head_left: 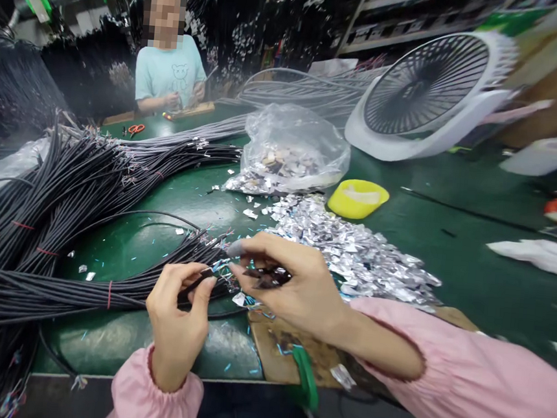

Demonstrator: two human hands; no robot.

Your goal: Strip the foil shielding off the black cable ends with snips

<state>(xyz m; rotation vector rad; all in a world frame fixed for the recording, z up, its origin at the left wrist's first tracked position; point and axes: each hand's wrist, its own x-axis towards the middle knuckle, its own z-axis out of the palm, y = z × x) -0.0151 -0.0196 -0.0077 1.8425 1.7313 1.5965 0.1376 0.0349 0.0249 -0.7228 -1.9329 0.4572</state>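
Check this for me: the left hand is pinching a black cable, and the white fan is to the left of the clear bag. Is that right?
Not quite: the head view shows the white fan to the right of the clear bag. The left hand is pinching a black cable.
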